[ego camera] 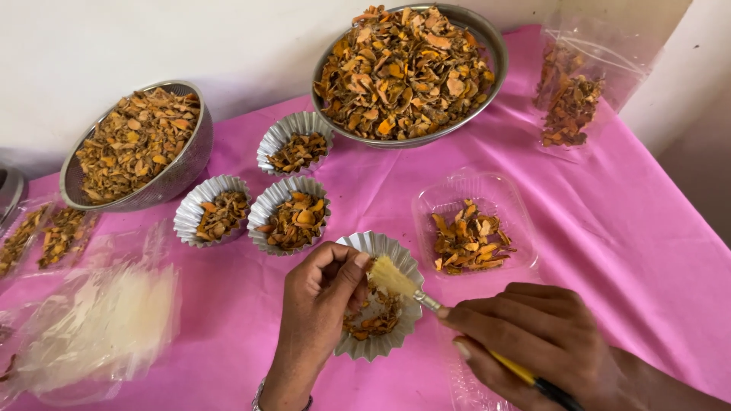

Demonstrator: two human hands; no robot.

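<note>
The right hand [533, 335], at lower right of the frame, is closed around a yellow-handled brush [426, 298] whose bristles sit over a fluted foil cup [381, 304] of dried orange slices at bottom centre. The left hand [320, 304] pinches the cup's near rim. Three filled foil cups [263, 202] stand above on the pink cloth [624, 228], a clear plastic tray [472, 221] to the right.

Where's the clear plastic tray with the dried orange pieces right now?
The clear tray sits on the pink cloth right of centre, below the big metal bowl and just above the right hand holding the brush.
</note>
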